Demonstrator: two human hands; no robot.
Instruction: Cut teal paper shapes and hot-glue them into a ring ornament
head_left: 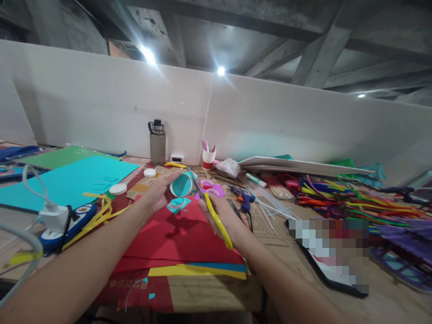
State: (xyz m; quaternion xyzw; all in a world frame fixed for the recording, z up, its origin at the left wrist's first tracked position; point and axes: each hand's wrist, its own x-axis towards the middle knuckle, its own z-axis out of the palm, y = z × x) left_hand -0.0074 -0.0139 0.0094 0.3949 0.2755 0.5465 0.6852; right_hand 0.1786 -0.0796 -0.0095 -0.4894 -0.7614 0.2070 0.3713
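My left hand (pixel 161 194) is closed round a small round cup-like piece (pixel 182 184) with a white rim and a light-blue face. In my right hand (pixel 219 209) are yellow-handled scissors (pixel 213 211), their blades beside the round piece's right edge. Whether the blades touch it I cannot tell. Below, a light-blue paper piece with a ring on it (pixel 178 204) lies on red sheets (pixel 158 238). Pink rings (pixel 206 184) and purple paper (pixel 220 191) lie just beyond my right hand.
A bottle (pixel 157 146) and a pen cup (pixel 209 157) stand at the back. A blue glue gun (pixel 247 201), clear sticks (pixel 270 204) and a phone-like device (pixel 327 256) lie right. Blue sheets (pixel 111 168) and a power strip (pixel 72 229) are left.
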